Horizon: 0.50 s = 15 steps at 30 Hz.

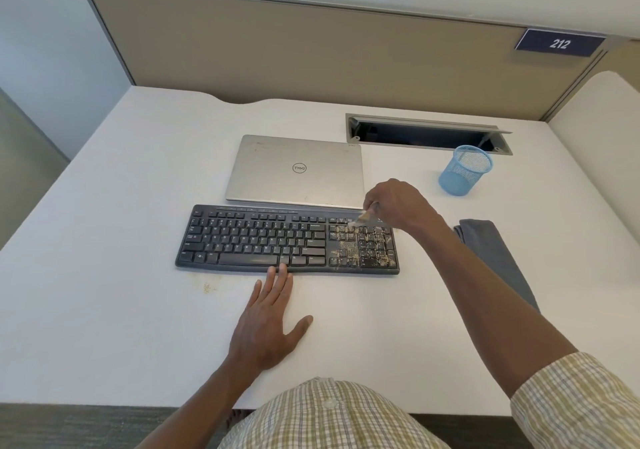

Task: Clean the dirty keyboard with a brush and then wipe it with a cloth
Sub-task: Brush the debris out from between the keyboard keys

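Right grip [391,206]: clenched round small pale-bristled brush [360,219], bristles at crumb-strewn keypad, black plastic keyboard's [263,240] two o'clock.
Left grip [268,324]: released, flat on white bench [104,240], fingertips [282,270] touching keyboard's six o'clock edge.

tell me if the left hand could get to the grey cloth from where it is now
Probably not easily. The left hand lies flat before the keyboard; the cloth lies beyond the right arm, which crosses the way.
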Available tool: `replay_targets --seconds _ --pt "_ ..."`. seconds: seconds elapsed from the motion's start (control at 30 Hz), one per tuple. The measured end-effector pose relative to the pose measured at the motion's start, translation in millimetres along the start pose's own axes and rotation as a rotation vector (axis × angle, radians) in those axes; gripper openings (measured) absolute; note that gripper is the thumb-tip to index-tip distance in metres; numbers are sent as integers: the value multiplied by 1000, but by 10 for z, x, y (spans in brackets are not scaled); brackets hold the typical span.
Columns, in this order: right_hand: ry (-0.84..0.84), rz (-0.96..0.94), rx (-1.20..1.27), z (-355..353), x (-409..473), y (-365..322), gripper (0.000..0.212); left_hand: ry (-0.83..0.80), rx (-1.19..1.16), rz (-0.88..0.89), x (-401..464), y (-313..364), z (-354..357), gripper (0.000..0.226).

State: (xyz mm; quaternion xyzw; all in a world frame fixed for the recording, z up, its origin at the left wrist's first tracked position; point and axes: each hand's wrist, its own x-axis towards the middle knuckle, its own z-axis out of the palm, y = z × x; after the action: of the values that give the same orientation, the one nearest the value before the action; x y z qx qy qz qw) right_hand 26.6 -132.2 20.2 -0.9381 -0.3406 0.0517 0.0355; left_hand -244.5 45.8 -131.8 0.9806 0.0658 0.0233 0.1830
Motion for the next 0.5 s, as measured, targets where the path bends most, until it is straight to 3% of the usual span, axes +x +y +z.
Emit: replay_targets --seconds 0.13,0.33,0.5 --pt "24 84 -15 -45 -29 112 22 0 -2 2 2 -3 -2 88" --pt "133 223 230 -16 -36 92 19 6 -8 -1 7 -2 3 88" --pt "105 309 313 147 -25 -27 22 -4 -2 3 5 1 -3 89"
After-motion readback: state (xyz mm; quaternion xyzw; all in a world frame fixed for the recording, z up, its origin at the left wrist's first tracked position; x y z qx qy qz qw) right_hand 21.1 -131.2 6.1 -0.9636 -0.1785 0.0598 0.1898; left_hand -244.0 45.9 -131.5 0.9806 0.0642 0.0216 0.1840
